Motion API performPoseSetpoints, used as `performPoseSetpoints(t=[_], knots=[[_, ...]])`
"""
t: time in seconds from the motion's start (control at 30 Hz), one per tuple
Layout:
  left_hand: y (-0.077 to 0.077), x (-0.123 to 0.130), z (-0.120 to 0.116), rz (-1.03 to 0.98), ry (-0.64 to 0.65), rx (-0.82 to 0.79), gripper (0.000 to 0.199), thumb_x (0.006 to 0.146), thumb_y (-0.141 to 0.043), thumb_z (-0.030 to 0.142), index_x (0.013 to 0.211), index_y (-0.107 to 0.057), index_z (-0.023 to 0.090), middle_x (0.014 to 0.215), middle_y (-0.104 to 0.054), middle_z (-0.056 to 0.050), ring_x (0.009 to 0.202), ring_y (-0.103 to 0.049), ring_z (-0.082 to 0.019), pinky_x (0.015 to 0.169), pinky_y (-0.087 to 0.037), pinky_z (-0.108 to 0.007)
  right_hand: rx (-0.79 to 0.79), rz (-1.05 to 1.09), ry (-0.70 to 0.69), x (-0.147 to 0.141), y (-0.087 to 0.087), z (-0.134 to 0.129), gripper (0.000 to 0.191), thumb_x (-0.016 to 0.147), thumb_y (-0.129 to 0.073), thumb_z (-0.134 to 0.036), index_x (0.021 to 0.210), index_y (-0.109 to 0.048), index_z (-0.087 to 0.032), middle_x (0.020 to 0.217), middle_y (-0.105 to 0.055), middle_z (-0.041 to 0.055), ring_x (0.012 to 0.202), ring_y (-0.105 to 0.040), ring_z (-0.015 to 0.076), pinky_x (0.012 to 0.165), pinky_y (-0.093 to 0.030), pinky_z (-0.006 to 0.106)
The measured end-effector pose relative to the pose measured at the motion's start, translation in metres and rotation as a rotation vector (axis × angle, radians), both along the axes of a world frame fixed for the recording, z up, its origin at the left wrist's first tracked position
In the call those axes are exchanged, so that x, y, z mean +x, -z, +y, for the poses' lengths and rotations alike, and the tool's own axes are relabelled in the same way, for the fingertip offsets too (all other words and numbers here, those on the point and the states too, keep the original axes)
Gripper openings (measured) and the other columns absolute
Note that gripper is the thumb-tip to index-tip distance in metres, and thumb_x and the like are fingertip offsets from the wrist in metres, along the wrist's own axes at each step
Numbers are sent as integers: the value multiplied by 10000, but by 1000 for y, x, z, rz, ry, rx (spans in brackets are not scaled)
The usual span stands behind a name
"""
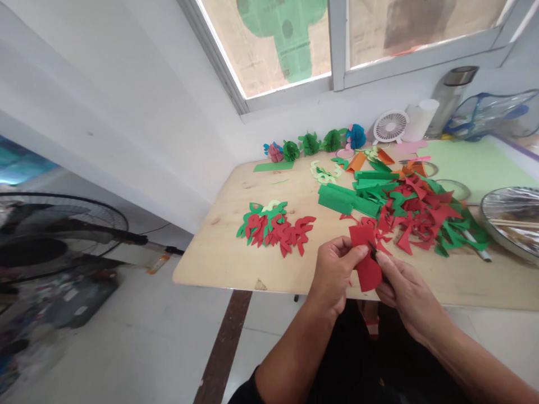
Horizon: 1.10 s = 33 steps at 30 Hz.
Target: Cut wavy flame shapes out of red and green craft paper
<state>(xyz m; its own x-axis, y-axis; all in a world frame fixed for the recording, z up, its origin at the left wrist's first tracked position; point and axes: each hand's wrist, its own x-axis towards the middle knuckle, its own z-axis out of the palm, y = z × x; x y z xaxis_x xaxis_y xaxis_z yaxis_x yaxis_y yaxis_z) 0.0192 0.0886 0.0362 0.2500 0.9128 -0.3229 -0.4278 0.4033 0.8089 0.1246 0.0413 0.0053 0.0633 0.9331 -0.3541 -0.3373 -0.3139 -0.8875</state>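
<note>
Above the table's front edge, my left hand (334, 272) pinches a folded piece of red paper (365, 269) between thumb and fingers. At the paper's right side, my right hand (406, 289) is closed on small dark scissors (372, 250), whose blades touch the paper; their handles are mostly hidden by the fingers. A heap of red paper scraps (433, 216) lies behind my right hand, mixed with green pieces. To the left, red cut shapes (286, 233) rest partly over green cut shapes (252, 213).
The wooden table (219, 235) stands against the wall. Folded green paper (337, 197) lies mid-table. Honeycomb paper figures (310, 144), a small white fan (391, 127) and a bottle (450, 101) line the back. A covered bowl (516, 221) sits right. A large fan (63, 235) stands left.
</note>
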Motion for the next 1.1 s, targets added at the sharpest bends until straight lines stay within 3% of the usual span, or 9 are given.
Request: performPoseSetpoints(t=[0.2,1.1], knots=[[0,-4,1,2,-30,12,130,599,-738,198,602,-625,136,608,-656,-16,573,-577,-99,630,-453,-229,10,-65,-31,-1,-4,0,473,855,-510,-531,552,-356,-202,432,-278,-88,386,-179,51,339,-156,179],[1,6,-3,84,-32,44,128,617,-723,221,626,-625,140,622,-657,-14,574,-578,-105,626,-457,-238,19,-102,-24,6,-2,-3,469,846,-495,-555,555,-360,-213,439,-271,-86,382,-179,62,332,-148,189]])
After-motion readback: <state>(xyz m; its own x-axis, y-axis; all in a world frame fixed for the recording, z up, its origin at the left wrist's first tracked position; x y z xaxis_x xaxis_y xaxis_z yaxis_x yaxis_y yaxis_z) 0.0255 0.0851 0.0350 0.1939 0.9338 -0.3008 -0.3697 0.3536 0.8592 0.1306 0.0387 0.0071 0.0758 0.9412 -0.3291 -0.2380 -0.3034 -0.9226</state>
